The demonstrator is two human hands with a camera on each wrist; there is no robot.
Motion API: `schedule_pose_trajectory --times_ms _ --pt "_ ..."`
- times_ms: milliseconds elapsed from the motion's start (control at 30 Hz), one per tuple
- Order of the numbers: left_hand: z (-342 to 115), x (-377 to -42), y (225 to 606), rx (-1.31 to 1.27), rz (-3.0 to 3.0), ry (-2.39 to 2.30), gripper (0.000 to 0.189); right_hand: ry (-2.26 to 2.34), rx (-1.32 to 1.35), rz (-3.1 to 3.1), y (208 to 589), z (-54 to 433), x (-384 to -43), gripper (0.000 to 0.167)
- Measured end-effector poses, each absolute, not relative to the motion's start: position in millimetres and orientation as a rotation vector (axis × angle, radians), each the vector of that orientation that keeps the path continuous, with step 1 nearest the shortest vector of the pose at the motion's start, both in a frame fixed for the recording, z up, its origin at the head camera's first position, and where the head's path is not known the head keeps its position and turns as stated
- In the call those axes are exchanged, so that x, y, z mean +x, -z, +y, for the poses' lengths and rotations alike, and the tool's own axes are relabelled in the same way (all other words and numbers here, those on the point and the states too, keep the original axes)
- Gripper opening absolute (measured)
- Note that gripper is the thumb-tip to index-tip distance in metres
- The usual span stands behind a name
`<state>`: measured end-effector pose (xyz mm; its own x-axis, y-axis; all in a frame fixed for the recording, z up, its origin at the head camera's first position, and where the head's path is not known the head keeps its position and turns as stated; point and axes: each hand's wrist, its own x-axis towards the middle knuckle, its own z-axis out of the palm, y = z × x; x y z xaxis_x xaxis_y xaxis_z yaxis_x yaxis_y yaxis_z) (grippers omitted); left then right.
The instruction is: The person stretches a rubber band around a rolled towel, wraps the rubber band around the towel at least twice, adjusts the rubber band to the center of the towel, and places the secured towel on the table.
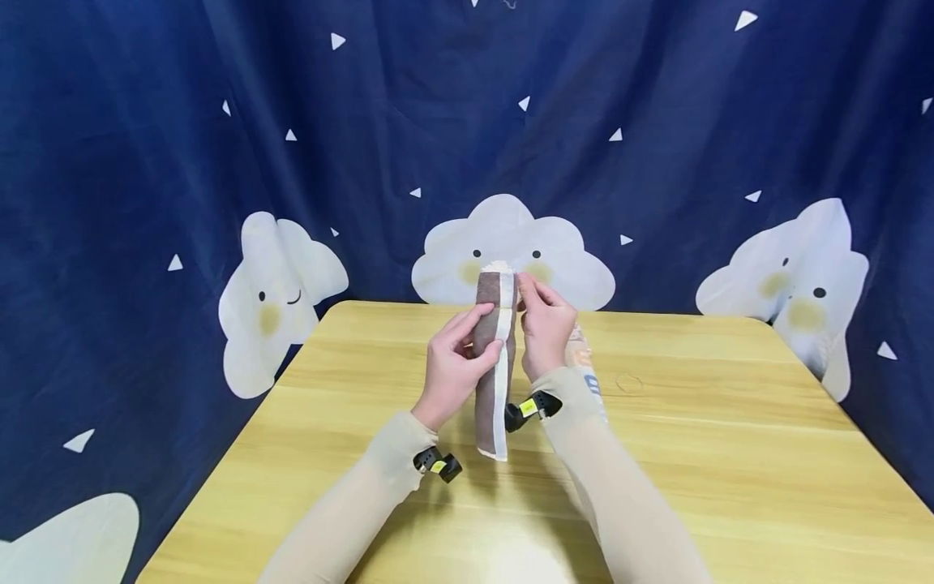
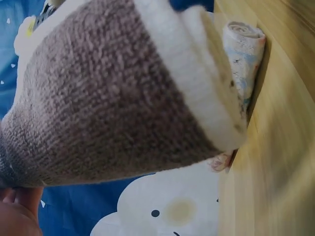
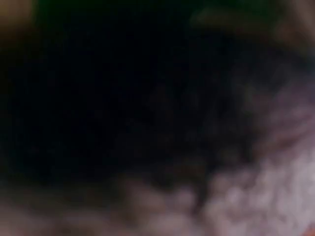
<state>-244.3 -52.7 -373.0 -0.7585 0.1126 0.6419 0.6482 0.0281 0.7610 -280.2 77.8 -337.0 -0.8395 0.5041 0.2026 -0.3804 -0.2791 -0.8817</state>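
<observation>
A rolled brown towel (image 1: pixel 487 389) with a white border stands roughly upright above the middle of the table in the head view. My left hand (image 1: pixel 454 365) grips it around its middle, thumb across the white border. At its upper right edge, my right hand (image 1: pixel 546 328) pinches the cloth between thumb and fingertips. The left wrist view shows the brown towel (image 2: pixel 108 98) up close, its white end toward the table, with part of the left hand (image 2: pixel 22 214) at the lower corner. Dark blur fills most of the right wrist view.
A second rolled towel (image 2: pixel 243 54), pale with a printed pattern, lies on the wooden table (image 1: pixel 730 454), partly hidden behind the right forearm in the head view. A thin loop (image 1: pixel 629 383) lies to its right. A blue curtain with clouds (image 1: pixel 503 235) hangs behind the table.
</observation>
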Motion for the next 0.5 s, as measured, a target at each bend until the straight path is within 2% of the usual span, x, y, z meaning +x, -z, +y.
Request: schedule_pose_trajectory --times_ms 200,500 --pt "-53 -250 367 -0.72 -1.865 1.825 0.047 -2.306 -0.007 -1.363 341 80 -277 0.022" --pt "-52 -252 365 -0.642 -1.884 1.883 0.048 -2.462 0.225 -1.293 351 86 -270 0.037"
